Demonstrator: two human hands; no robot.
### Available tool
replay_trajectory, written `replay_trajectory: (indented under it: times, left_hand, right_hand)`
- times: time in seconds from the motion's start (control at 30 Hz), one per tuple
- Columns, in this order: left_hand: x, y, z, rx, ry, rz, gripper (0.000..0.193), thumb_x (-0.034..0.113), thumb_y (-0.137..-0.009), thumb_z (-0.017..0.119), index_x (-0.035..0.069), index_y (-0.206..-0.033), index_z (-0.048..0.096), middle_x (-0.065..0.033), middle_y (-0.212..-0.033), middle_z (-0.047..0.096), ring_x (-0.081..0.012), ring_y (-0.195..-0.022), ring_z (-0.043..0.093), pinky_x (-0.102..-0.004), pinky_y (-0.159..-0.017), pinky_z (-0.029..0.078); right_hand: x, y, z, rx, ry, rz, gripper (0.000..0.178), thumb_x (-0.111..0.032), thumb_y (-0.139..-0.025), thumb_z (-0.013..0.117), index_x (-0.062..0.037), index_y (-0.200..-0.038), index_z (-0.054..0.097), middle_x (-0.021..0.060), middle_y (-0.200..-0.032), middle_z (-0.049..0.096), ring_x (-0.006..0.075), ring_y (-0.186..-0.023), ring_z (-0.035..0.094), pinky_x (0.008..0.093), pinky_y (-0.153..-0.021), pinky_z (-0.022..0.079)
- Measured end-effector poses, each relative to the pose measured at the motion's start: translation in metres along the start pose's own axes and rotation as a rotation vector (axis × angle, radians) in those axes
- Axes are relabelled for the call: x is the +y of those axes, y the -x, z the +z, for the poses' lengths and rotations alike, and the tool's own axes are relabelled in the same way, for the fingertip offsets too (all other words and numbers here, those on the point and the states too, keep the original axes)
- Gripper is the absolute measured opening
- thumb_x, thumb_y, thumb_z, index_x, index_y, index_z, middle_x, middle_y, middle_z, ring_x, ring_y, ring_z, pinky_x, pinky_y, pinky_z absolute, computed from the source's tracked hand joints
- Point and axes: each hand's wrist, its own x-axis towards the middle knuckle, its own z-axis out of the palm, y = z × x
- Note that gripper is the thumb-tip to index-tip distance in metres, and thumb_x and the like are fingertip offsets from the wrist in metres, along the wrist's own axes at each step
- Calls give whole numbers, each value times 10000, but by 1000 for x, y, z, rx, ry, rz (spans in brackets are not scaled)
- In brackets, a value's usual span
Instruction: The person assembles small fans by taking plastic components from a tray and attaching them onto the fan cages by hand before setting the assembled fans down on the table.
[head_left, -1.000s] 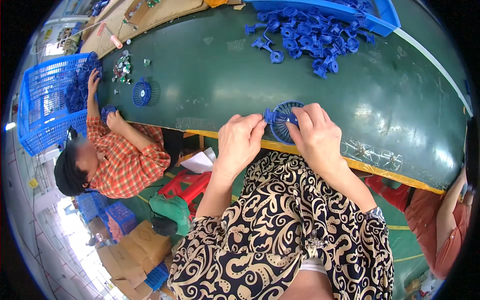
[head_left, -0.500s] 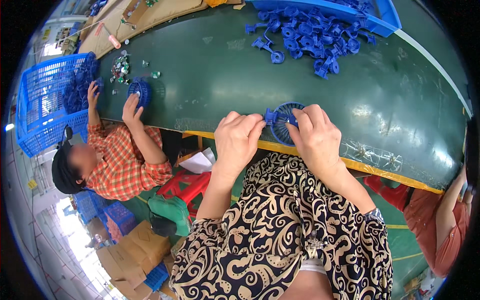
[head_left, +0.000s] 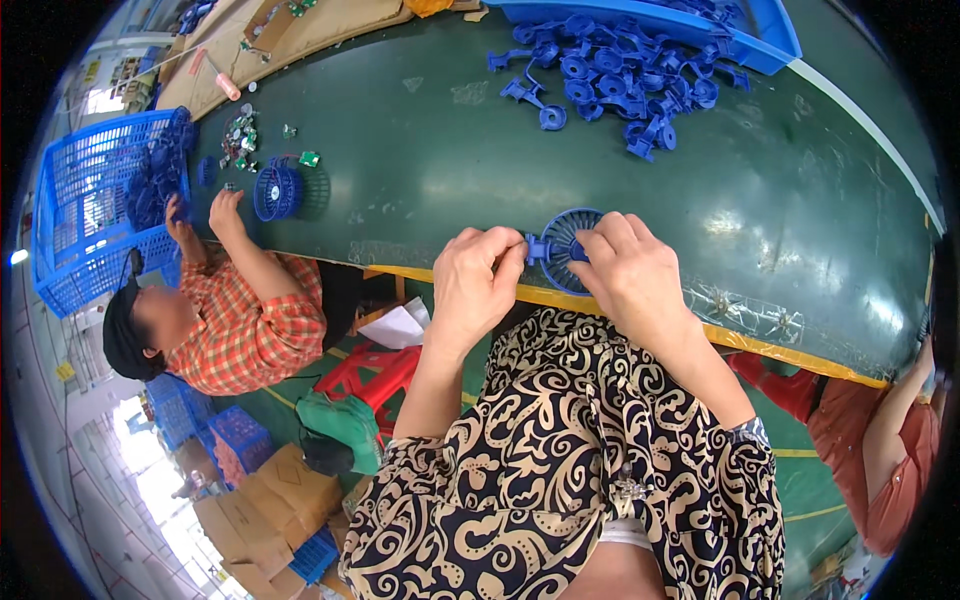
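Near the table's front edge lies a round blue slatted cover (head_left: 571,284), like a small fan guard. A small blue plastic bracket (head_left: 538,249) sits against its left rim. My left hand (head_left: 474,283) is closed, thumb and fingertips pinching the bracket's outer end. Over the cover's right side, my right hand (head_left: 634,272) is closed too, its thumb and fingers gripping at the middle hub. These fingers partly hide the hub and right rim.
Blue brackets (head_left: 610,75) lie heaped at the back beside a blue tray (head_left: 770,50). To the left, a co-worker's hand (head_left: 228,208) is near another slatted cover (head_left: 277,192), small green circuit boards (head_left: 310,159) and a blue basket (head_left: 60,210). Another person (head_left: 860,440) is at the right.
My right fingers have shifted slightly left over the hub, and the cover and bracket have turned or shifted a little. The co-worker's hand has moved off the other slatted cover.
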Motion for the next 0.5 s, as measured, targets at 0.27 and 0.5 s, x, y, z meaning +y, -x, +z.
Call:
replay_trajectory:
  times: [0.27,0.5]
  left_hand:
    - [-6,-4,3,-67,75,-40,122,145,-953,701,25,-942,719,-89,-749,690,-247,-721,653,-375,-680,514]
    - [7,-5,20,-10,37,-16,403,218,-958,727,-7,-1274,614,-109,-720,613,-261,-678,616,-398,-667,503]
  right_hand:
    - [-9,-7,5,-108,180,26,320,-155,-725,833,-35,-981,684,87,-919,560,265,-874,636,374,-709,555]
    - [-9,-7,8,-128,228,45,291,-172,-724,838,-48,-916,659,82,-914,562,256,-878,643,376,-703,562]
